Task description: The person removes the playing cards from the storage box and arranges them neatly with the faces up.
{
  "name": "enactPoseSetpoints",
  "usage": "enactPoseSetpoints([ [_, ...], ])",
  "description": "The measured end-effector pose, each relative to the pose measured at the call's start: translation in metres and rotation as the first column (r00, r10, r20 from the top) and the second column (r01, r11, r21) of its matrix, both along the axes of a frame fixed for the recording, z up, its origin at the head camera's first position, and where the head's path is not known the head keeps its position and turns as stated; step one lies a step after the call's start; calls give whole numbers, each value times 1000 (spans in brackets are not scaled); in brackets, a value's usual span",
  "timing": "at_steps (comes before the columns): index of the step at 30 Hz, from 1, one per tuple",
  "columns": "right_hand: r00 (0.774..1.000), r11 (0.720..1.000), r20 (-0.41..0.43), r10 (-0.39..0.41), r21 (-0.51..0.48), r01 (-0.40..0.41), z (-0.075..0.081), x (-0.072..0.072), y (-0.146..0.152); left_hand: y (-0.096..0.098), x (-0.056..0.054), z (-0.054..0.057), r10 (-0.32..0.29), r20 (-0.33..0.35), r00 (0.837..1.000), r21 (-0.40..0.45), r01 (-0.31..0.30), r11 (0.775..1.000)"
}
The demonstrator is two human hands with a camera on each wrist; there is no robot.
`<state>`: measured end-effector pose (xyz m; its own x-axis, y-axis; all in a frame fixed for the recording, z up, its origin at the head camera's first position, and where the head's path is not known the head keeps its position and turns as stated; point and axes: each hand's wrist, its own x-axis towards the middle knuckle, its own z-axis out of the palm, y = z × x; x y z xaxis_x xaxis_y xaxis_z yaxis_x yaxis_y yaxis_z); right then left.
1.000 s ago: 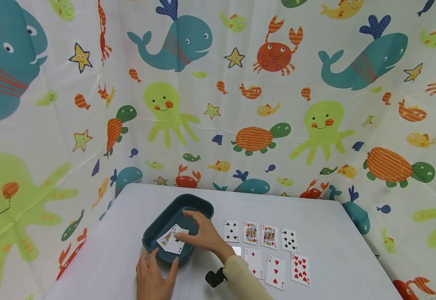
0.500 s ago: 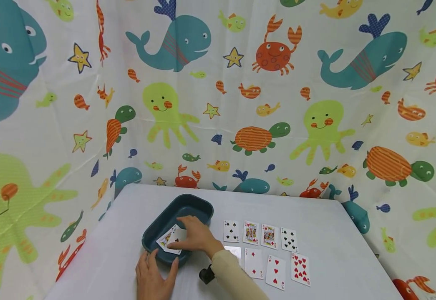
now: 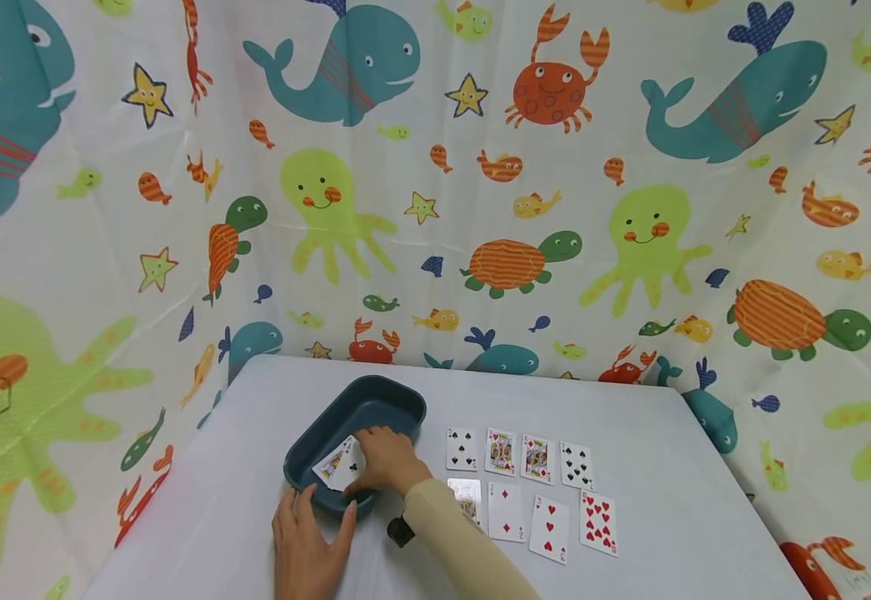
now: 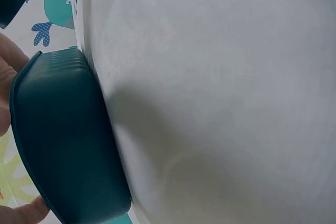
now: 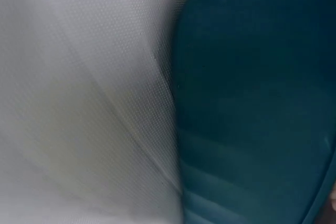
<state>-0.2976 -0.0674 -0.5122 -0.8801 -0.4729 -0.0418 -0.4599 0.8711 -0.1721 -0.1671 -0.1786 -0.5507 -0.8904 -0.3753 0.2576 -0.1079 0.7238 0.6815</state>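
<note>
A dark teal tray (image 3: 306, 437) stands at the left of the white table, with a few overlapping playing cards (image 3: 337, 467) at its near end. A face card and a clubs card show. My right hand (image 3: 386, 460) reaches over the tray's right side and grips the cards at their right end, thumb near, fingers far; the palm hides part of them. My left hand (image 3: 306, 542) holds the tray's near end between spread thumb and fingers. In the left wrist view, fingertips (image 4: 8, 69) lie at the tray's rim. The right wrist view shows mostly the tray's outer wall (image 5: 252, 93).
Two rows of face-up cards lie right of the tray, among them a king (image 3: 500, 452), a two of diamonds (image 3: 506, 510), a three of hearts (image 3: 550, 527) and a hearts card (image 3: 598, 522). My right sleeve (image 3: 465, 542) passes beside a face card (image 3: 467, 498). A sea-animal curtain (image 3: 435, 208) hangs behind the table.
My right hand has moved down and left onto the cards, its fingers closing at their edges. The view has tilted slightly down. My left hand stays at the tray.
</note>
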Motion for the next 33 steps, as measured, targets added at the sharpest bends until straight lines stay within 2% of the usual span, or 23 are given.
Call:
enactPoseSetpoints([
  [5,1000,998,-2,-20,54,20,3,-2,-5,1,-2,4,2,49,999,12,-3,1000],
  [12,1000,997,1,-24,73,24,2,-6,-10,2,-3,4,9,6,1000,26,-9,1000],
  [21,1000,996,0,-22,83,22,-2,-8,-13,2,-2,4,4,12,1000,21,-4,1000],
  [27,1000,995,-20,13,98,-11,0,-6,-12,2,0,4,-5,-22,1000,24,6,1000],
  [33,997,986,-47,59,158,-51,1,-5,-12,2,2,4,-5,-35,999,25,6,1000],
])
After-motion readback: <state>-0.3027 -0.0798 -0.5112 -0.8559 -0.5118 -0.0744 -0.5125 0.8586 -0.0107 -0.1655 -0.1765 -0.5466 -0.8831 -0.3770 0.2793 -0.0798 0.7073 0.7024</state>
